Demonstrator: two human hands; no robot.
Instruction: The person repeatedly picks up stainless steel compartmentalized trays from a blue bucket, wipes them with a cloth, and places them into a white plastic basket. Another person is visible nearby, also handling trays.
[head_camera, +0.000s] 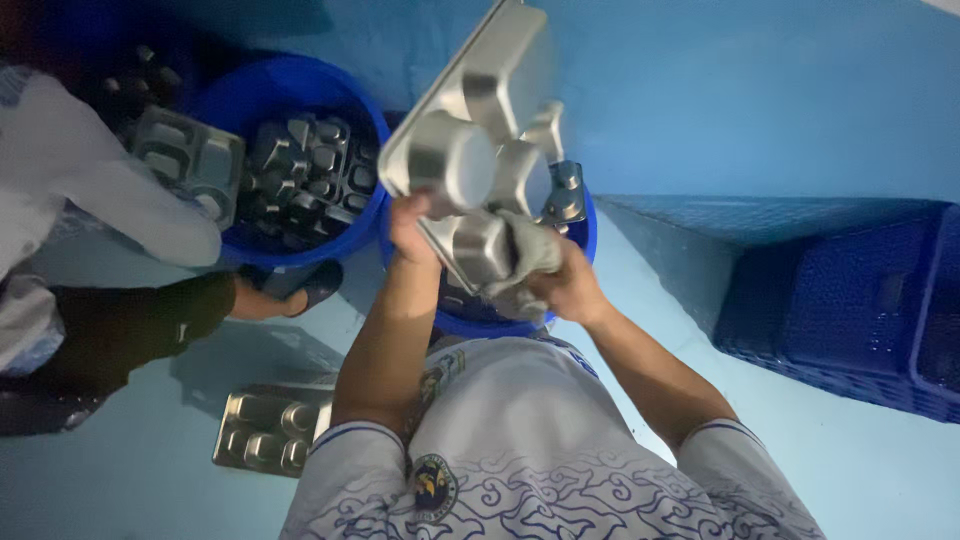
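Hands (415, 225) scrub embossed steel tray (470, 120) with cloth (530, 250).

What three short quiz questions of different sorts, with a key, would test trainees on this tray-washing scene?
1. True or false: the left hand grips the raised metal tray by its edge.
2. What does the right hand press against that tray? A) brush B) grey cloth C) hose
3. What fills the blue tub beside the other person's sleeve?

Key: 1 true; 2 B; 3 a heap of metal trays.
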